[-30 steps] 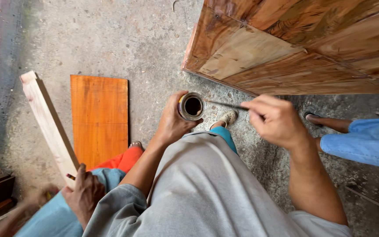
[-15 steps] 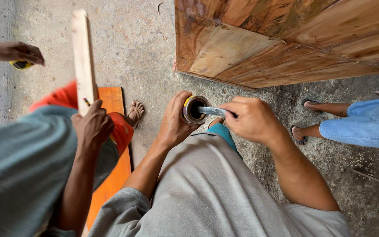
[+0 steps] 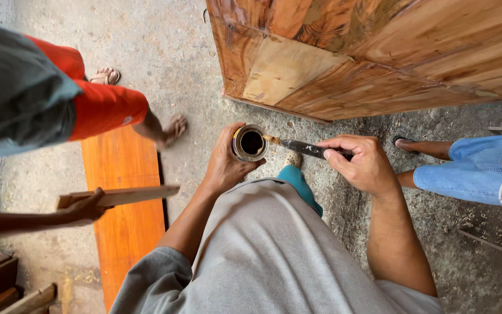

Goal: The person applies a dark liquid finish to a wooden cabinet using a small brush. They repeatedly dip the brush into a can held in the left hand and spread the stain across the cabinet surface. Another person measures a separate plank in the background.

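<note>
The left hand (image 3: 223, 166) wraps around a small open can (image 3: 250, 143) of dark liquid, held above the concrete floor (image 3: 164, 52) near the wooden cabinet (image 3: 379, 52). The right hand (image 3: 362, 163) grips a brush (image 3: 303, 148), its tip at the can's right rim, perhaps touching. At left, another person's hand (image 3: 85, 208) holds a wooden slat (image 3: 126, 196) over an orange board (image 3: 124, 221).

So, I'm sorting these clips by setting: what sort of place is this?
Probably a woodworking yard or open workshop. A big varnished wooden panel stands on rough concrete, wood shavings litter the ground, and the left hand holds a small tin of dark finish.
</note>
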